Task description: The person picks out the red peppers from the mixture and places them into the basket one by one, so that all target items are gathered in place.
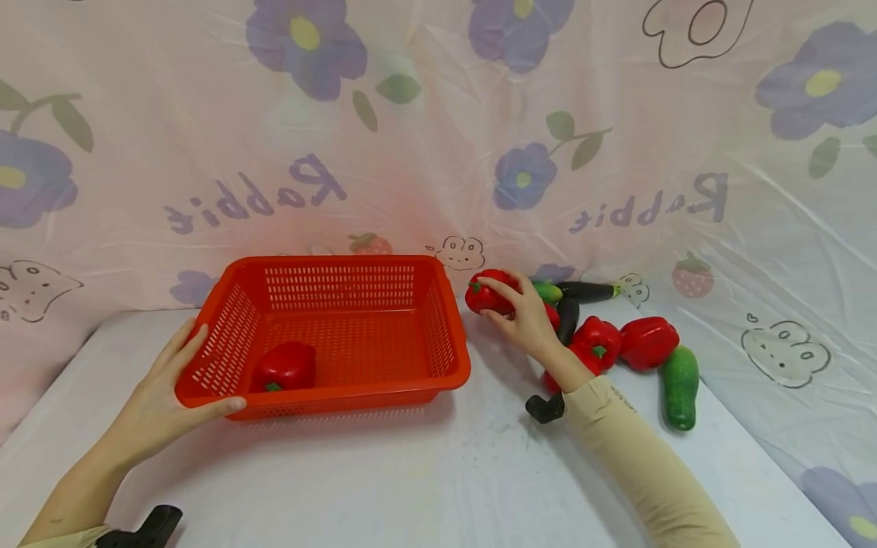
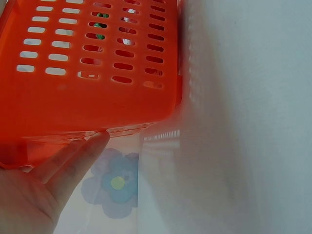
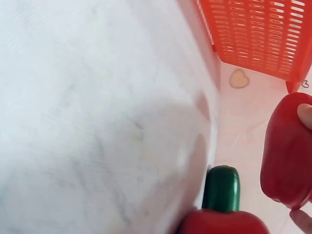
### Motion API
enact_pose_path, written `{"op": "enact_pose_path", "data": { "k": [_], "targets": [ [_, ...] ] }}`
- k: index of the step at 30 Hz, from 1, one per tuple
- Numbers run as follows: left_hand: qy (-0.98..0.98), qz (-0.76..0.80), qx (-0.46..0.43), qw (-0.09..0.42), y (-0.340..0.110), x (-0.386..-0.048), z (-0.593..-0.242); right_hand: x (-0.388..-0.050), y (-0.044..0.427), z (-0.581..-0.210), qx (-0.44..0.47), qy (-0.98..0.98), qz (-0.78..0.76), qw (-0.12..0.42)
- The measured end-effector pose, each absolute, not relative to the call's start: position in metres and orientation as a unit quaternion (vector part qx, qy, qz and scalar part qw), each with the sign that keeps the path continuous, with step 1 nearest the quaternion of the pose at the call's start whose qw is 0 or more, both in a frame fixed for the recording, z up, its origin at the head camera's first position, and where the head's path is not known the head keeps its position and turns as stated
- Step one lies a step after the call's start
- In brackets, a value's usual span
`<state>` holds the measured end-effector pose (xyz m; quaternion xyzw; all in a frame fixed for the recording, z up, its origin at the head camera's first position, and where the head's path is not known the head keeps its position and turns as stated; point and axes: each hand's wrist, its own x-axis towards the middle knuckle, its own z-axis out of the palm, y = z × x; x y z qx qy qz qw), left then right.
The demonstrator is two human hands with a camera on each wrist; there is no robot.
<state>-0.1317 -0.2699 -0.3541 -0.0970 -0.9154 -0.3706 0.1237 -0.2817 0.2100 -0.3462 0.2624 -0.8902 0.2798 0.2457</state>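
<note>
My right hand (image 1: 524, 316) holds a red bell pepper (image 1: 485, 293) above the table, just right of the basket; the right wrist view shows a thumb and fingertip against the pepper (image 3: 285, 151). At the left, my left hand (image 1: 154, 407) rests against the near left corner of a red plastic basket (image 1: 356, 393). Its fingers look straight in the left wrist view, touching the outside of the basket wall (image 2: 87, 105). Another red bell pepper (image 1: 288, 365) lies inside the basket at its near left.
Right of the basket lie red bell peppers (image 1: 647, 342), a cucumber (image 1: 680, 388), a dark eggplant (image 1: 588, 291) and another green vegetable (image 1: 546, 291). The right forearm partly covers this group. A flowered cloth (image 1: 425, 152) hangs behind the white table (image 1: 384, 487).
</note>
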Motion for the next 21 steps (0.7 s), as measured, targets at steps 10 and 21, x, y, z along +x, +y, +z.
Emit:
{"op": "enact_pose_path", "data": {
  "k": [10,21],
  "targets": [
    [-0.915,-0.373,-0.093,0.120,-0.271,-0.131,-0.355,-0.281,0.206,-0.329,0.282,-0.879,0.286,0.258],
    [-0.916,-0.372,-0.092,0.120,-0.270,-0.133,-0.354,-0.274,0.196,-0.308,0.300,-0.869,0.297,0.259]
  ]
}}
